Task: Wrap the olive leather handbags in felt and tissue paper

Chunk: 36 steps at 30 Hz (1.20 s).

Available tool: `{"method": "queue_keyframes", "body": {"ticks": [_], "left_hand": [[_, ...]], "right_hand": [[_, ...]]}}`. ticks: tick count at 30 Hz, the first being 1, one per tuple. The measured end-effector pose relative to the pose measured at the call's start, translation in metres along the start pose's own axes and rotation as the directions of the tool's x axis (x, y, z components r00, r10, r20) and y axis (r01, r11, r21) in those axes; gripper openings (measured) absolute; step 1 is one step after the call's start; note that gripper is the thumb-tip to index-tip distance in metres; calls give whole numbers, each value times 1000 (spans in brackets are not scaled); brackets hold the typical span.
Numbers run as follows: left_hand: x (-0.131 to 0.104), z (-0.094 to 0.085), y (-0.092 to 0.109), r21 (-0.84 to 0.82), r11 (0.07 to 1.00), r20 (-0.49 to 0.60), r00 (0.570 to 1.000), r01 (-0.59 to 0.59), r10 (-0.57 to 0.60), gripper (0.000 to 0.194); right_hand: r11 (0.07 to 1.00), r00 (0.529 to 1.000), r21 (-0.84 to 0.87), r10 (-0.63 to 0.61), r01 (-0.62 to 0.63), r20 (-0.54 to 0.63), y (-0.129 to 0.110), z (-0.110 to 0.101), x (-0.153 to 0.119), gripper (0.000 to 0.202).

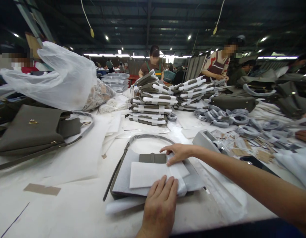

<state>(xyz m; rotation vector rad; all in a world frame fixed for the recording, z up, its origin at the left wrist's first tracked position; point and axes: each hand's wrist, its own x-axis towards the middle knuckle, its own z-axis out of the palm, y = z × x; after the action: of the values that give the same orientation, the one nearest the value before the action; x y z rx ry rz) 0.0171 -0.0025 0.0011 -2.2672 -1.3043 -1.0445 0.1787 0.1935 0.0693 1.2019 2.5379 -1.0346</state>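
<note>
A dark olive handbag (114,195) lies flat on the table in front of me, its strap (143,136) looped out at the back. White foam sheet (124,158) covers most of its upper face, and an olive flap (152,158) shows above a folded white foam piece (145,174). My left hand (160,201) rests flat on the near edge of that piece, fingers stretched out. Across the bag, my right hand (179,153) touches the foam near the flap, fingers apart. A clear strip (179,181) runs over the foam beside both hands.
A second olive handbag (29,132) lies at the left, before a large plastic bag (68,76). Stacked wrapped bags (153,109) stand behind. At the right are a grey tape dispenser (206,140), rolled straps (239,119) and a phone-like dark object (259,165). Co-workers stand beyond.
</note>
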Motion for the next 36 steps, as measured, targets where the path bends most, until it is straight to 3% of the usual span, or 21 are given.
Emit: {"method": "queue_keyframes", "body": {"ticks": [5, 8, 11, 14, 17, 21, 23, 26, 28, 33, 36], "left_hand": [[4, -4, 0, 10, 1000, 7, 1000, -12, 12, 35], [5, -6, 0, 7, 1000, 12, 1000, -21, 21, 34], [5, -7, -2, 9, 999, 27, 999, -40, 40, 34], [4, -7, -2, 8, 998, 41, 998, -57, 57, 34], [5, -8, -1, 5, 998, 50, 997, -55, 55, 33], [7, -15, -5, -6, 995, 105, 990, -99, 99, 34], [6, -22, -11, -22, 985, 144, 974, -171, 173, 35], [5, -37, -27, -4, 959, 160, 946, -285, 282, 36], [4, -50, -40, 68, 955, 198, 942, -288, 270, 42], [8, -86, -70, 232, 946, 405, 907, -226, 117, 81], [9, -98, -81, 215, 954, 439, 893, -211, 99, 90]], "right_hand": [[993, 998, 115, -20, 13, 61, 9, -3, 23, 72], [988, 999, 150, -33, 27, 37, 15, -5, 27, 60], [989, 994, 136, -39, 52, -98, 15, -3, 22, 44], [994, 957, 71, -60, 83, -282, 5, 7, 6, 36], [992, 892, -4, -113, 123, -438, -16, 27, -24, 33], [966, 790, -184, -256, 183, -557, -39, 73, -77, 31], [923, 739, -334, -359, 192, -570, -41, 99, -98, 38], [850, 698, -508, -450, 143, -557, -31, 129, -112, 64], [805, 674, -585, -483, 93, -558, -23, 140, -111, 67], [778, 668, -622, -509, 88, -543, -9, 132, -105, 72], [778, 661, -624, -503, 66, -557, 0, 115, -108, 69]]}}
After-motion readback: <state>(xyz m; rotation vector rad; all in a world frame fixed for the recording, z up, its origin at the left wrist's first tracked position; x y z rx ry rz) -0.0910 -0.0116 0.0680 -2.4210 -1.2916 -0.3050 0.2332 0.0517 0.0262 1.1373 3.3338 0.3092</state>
